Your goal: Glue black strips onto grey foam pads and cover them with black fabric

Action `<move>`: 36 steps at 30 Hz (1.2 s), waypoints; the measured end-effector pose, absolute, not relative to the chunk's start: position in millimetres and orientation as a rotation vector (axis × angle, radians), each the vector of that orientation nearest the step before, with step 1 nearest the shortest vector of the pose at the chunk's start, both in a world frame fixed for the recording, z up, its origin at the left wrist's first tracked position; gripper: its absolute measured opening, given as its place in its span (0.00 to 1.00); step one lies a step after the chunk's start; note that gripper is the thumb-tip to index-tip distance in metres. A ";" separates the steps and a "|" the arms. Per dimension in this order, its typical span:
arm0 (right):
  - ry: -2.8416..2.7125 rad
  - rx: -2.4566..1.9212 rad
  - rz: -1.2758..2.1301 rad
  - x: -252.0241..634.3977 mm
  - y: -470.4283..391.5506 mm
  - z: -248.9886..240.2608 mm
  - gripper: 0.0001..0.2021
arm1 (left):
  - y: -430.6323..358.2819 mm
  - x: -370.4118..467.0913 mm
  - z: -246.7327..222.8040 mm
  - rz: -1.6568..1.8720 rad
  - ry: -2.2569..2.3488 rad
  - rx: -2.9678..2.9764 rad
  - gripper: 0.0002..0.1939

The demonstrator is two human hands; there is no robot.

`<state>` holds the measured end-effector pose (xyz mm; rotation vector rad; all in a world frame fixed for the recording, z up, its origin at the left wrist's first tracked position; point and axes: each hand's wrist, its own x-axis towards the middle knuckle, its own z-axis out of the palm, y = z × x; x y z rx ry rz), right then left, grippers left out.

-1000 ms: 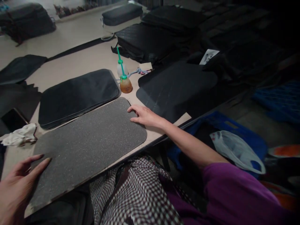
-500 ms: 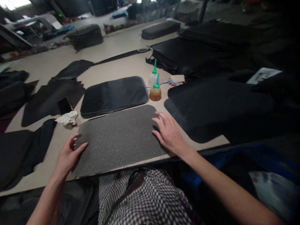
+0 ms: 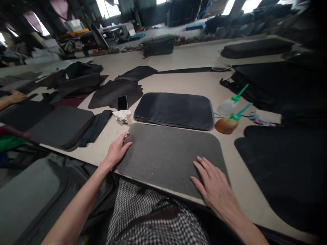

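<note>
Dull grey, sheeny black
The rounded grey panel [image 3: 163, 154] looks matt and finely speckled; the black panel stack [image 3: 173, 108] is smooth with a soft sheen. The squeeze bottles [image 3: 226, 126] are translucent plastic, the phone [image 3: 122, 102] glossy, the checked garment [image 3: 150, 217] woven cloth, the wrinkled white wad [image 3: 122, 116] cloth or paper, the counter [image 3: 97, 152] matt.

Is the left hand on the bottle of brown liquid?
No: the left hand is at the left edge of the grey panel, while the brown bottle sits beyond the panel's far right corner.
</note>
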<state>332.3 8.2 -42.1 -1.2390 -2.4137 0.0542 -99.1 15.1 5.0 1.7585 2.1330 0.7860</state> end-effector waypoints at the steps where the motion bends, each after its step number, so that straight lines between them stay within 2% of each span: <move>1: -2.419 -1.242 0.049 332.3 8.1 -42.3 0.25 | 16.1 -98.2 7.3 0.819 2.125 1.772 0.26; 5: -2.444 -1.249 0.026 332.4 7.8 -44.1 0.25 | 23.1 -99.3 8.8 0.901 2.107 1.801 0.25; 11: -2.447 -1.243 -0.010 331.1 7.2 -43.9 0.25 | 26.3 -102.4 -6.2 0.827 2.118 1.924 0.20; 19: -2.463 -1.246 -0.019 332.2 6.4 -47.4 0.28 | 21.7 -104.0 -0.3 0.625 2.295 1.821 0.24; 23: -2.474 -1.239 -0.020 332.9 6.6 -49.9 0.29 | 19.8 -70.8 15.4 0.562 2.495 1.923 0.25; 26: -2.469 -1.226 -0.033 332.4 6.8 -50.3 0.29 | 19.8 -8.3 23.2 0.639 2.244 2.186 0.25; 30: -2.473 -1.192 -0.055 331.5 7.2 -48.8 0.29 | 27.9 83.6 14.4 0.457 1.598 2.556 0.37; 33: -2.482 -1.159 -0.073 331.1 7.5 -46.9 0.28 | 38.4 112.3 -0.5 0.333 1.562 2.649 0.40; 36: -2.487 -1.163 -0.063 330.8 7.4 -45.2 0.29 | 43.8 90.2 -10.8 0.254 1.706 2.589 0.43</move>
